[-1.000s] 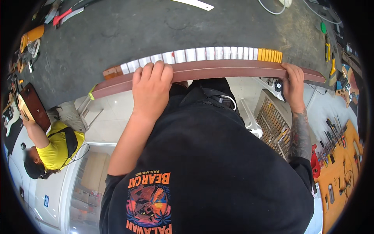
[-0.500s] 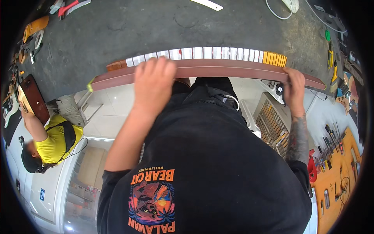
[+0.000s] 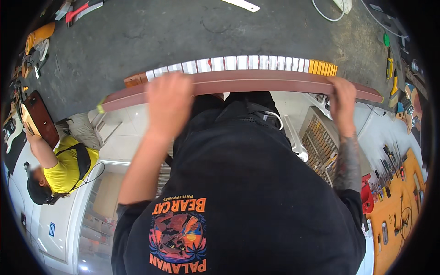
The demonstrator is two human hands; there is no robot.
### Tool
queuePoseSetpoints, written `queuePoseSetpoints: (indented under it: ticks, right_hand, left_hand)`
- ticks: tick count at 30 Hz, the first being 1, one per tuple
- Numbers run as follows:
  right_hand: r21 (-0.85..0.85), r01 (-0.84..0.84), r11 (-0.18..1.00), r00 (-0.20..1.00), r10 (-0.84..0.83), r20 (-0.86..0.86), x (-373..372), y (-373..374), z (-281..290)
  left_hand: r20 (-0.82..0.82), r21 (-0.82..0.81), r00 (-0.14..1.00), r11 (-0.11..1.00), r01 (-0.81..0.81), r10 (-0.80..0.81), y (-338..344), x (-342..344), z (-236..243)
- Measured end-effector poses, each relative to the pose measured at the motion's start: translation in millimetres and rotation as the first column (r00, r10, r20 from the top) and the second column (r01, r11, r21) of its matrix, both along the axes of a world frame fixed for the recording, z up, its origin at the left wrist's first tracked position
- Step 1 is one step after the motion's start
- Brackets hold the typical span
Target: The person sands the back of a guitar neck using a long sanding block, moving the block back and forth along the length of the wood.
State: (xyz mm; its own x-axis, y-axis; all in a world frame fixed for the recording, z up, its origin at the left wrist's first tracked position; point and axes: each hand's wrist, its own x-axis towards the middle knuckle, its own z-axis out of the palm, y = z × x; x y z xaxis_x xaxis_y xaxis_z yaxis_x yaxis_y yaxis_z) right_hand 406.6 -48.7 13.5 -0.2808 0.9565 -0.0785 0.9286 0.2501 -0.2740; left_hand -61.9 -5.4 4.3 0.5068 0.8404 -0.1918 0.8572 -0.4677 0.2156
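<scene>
A long reddish-brown bar (image 3: 256,84) with yellow-green ends runs along the near edge of the workbench. My left hand (image 3: 168,103), blurred by motion, is curled over its left half. Toward its right end, my right hand (image 3: 342,98) grips it with thumb and fingers around the edge. Just behind the bar shows what looks like a guitar fretboard (image 3: 230,63), covered in white strips that narrow toward yellow ones at the right. A red spot marks one white strip. Its brown left end (image 3: 135,80) is bare. The bar hides its near side.
The dark workbench (image 3: 183,36) carries a white strip (image 3: 241,5) and a cable (image 3: 327,19) at the far side. Yellow-handled pliers (image 3: 390,68) lie right, a tape roll (image 3: 44,49) left. A co-worker in yellow (image 3: 71,169) handles a dark red guitar body (image 3: 41,120) at left.
My left hand has slid left and slightly toward me. The bar's left end has shifted a little left and nearer; its right end is almost where it was.
</scene>
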Motion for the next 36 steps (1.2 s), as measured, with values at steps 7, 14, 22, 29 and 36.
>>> queuePoseSetpoints:
  ticks: [7, 14, 22, 29, 36]
  right_hand:
    - [0.095, -0.115, 0.989, 0.990, 0.122, -0.066, -110.1, 18.6, -8.9]
    - [0.062, -0.092, 0.994, 0.990, 0.098, -0.103, -86.9, 24.6, -5.3]
    - [0.014, -0.101, 0.995, 0.994, 0.101, -0.028, -64.0, 23.0, -6.4]
    - [0.013, -0.124, 0.992, 0.986, 0.125, -0.107, -118.7, 34.7, 1.0]
    - [-0.030, -0.060, 0.998, 0.997, 0.058, -0.050, -1.9, 25.9, 4.3]
  left_hand:
    - [-0.064, 0.079, 0.995, 0.994, -0.073, 0.078, 9.1, -117.4, -1.3]
    - [-0.049, 0.078, 0.997, 0.996, -0.049, 0.052, 14.9, -83.8, -1.6]
    - [-0.059, 0.043, 0.997, 0.998, -0.056, 0.058, 15.6, -73.4, -4.6]
    - [-0.121, 0.052, 0.988, 0.995, -0.087, 0.093, 12.4, -125.1, -0.4]
    - [-0.054, 0.076, 0.998, 0.997, 0.030, -0.026, 17.9, -8.5, -6.6]
